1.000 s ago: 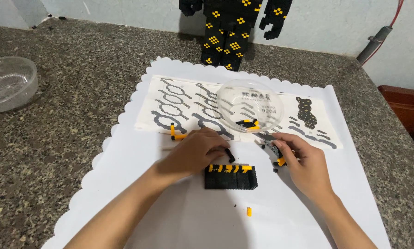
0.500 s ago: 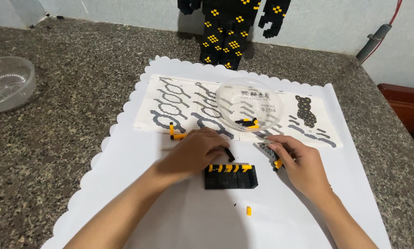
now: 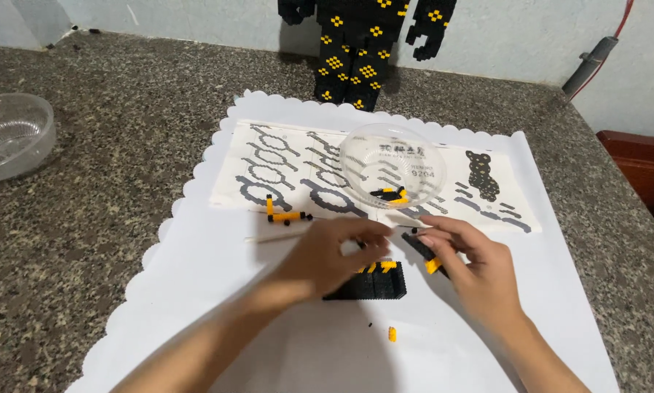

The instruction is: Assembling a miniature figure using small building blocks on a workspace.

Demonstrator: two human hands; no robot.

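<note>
a black-and-yellow block figure [image 3: 367, 44] stands against the pale wall at the back of the speckled stone counter [image 3: 123, 145], and an empty clear glass bowl [image 3: 10, 135] sits far off to the left. on the scalloped white paper mat [image 3: 210, 262] lies a printed instruction sheet [image 3: 283, 164], with a clear plastic bowl [image 3: 392, 164] holding a few black and yellow bricks resting on it. a small yellow-and-black cross piece [image 3: 285, 215] lies at the sheet's lower edge, and one loose yellow brick [image 3: 392, 334] lies near the mat's front.

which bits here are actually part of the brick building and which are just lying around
In use:
left hand on the black and yellow brick block
right hand holding a small brick strip
clear bowl with loose bricks
instruction sheet
white mat

Lying about:
empty glass bowl
finished black figure
single yellow brick
</note>
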